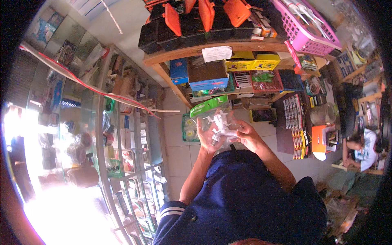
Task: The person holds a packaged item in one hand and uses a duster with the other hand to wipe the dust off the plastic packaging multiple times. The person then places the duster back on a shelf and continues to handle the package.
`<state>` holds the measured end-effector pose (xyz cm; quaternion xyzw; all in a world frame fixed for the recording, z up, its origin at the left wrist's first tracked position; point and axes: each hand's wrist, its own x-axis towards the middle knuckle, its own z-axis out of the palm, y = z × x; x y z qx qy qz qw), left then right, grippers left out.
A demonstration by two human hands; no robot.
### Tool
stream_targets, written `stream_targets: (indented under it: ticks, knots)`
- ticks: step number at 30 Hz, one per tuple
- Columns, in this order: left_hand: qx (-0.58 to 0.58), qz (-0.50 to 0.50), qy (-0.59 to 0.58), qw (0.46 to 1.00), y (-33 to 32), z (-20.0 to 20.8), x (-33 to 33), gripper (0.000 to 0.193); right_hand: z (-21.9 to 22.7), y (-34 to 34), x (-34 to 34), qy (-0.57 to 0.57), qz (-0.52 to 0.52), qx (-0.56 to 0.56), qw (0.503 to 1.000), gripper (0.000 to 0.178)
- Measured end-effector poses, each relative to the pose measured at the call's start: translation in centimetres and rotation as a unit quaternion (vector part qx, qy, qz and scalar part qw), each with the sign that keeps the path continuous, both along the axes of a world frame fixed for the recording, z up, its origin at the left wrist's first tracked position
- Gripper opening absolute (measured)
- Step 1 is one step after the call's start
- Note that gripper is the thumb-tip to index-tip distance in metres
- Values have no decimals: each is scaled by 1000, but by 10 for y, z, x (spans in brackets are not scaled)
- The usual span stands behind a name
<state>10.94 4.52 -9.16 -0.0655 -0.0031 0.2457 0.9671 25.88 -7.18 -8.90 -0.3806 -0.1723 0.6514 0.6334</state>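
Observation:
In front of my chest I hold a clear plastic packet (208, 106) with a green header along its top edge. Inside lies a white lamp fitting (222, 121) with several arms and what looks like a ridged metal screw base at its lower end. My left hand (208, 138) cups the packet from below and from the left, its palm partly seen through the plastic. On the other side my right hand (248, 135) grips the right edge, with thumb and fingers near the white piece. Some fingertips are hidden behind the packet.
Ahead stands a wooden shelf (179, 58) with black bins (192, 30), orange lids and boxes. A pink basket (304, 32) sits at its right. Glass-fronted shelving (118, 171) runs along the left. Another person (363, 151) sits far right by a small table. A green tray (189, 130) is beyond my left hand.

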Motion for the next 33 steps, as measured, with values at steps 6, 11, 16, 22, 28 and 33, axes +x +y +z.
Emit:
stream_targets:
  ticks: [6,11,16,22,28,33]
  knots:
    - [633,92,415,647,23,7,5,80,4,34,6,-29,-4,-34,999,59]
    - [118,26,99,988,66,23,24,77,-19,76,30,-116,-13,-97,988,65]
    - [292,112,172,934,95,30,33,79,13,91,50,-33,94,95,990,85]
    - [66,12,-21,998,108,24,46,83,36,100,58,-152,127,153,968,100]
    - [43,1,49,998,108,6,55,89,19,104,63,-162,53,22,985,66]
    - [55,-12,-27,998,107,14,56,87,20,104,65,-85,79,4,993,50]
